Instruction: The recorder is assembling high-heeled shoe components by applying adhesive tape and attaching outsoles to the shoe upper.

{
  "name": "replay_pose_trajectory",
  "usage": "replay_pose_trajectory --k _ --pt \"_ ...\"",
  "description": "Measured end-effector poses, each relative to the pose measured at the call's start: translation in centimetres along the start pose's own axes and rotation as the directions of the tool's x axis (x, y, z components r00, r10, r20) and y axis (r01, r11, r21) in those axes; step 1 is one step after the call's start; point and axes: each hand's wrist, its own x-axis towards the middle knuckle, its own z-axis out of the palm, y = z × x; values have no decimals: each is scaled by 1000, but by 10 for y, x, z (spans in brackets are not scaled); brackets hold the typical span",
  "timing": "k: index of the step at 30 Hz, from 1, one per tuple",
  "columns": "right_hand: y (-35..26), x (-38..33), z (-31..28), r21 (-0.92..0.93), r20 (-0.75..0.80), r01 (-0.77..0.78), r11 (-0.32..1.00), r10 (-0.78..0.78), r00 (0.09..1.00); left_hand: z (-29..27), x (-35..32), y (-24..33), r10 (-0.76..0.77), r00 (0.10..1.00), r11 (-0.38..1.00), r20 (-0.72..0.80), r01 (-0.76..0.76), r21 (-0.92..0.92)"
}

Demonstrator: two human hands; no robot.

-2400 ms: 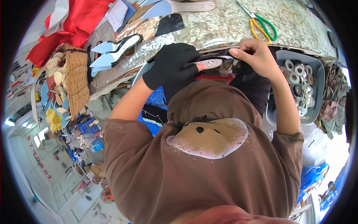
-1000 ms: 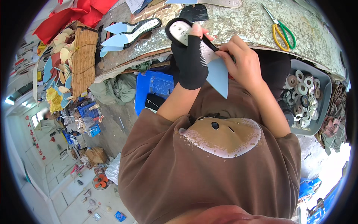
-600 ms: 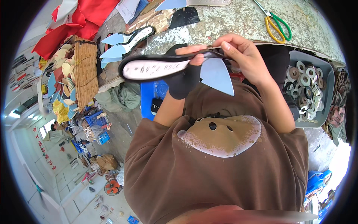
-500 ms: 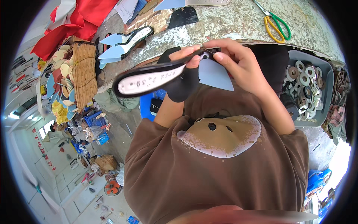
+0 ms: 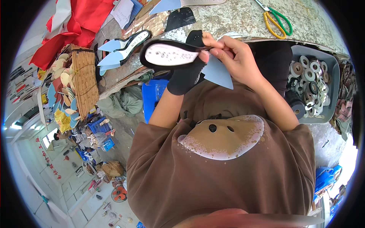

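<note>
My left hand, in a black fingerless glove, grips a shoe insole by its narrow middle. The rounded end, white with dark markings and a black edge, points left. From the other end a light blue pointed part hangs down and right. My bare right hand pinches the black edge near that blue part, thumb against fingers, close beside the left fingertips. What lies between the right fingertips is too small to make out. Similar insoles with blue points lie on the bench to the left.
Green-and-yellow-handled scissors and a black flat piece lie on the worn bench. A grey bin of tape rolls stands right. To the left are a wicker basket of sole pieces and red material. A blue container stands below the bench.
The insole's rounded end has swung up and right, from sloping down to nearly level. My left hand has risen with it. The right hand still pinches the edge, slightly shifted.
</note>
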Motion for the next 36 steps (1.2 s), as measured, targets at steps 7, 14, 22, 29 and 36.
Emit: replay_pose_trajectory --k 7,14,22,29,36 --pt "13 -16 -30 477 364 -553 683 419 832 -18 0 -6 -252 964 887 86 266 -378" --pt "29 3 -88 -25 -89 -217 976 214 973 -38 -9 -8 -462 879 862 119 476 -174" --pt "34 34 -149 -952 -228 -273 140 274 934 -33 -3 6 -402 907 915 -126 403 -22" --pt "55 22 -167 -948 -106 -97 302 -12 994 -25 -2 24 58 976 838 -210 66 542" --pt "1 -52 -47 -73 295 -78 994 96 951 -28 -11 5 490 870 405 -58 -169 899"
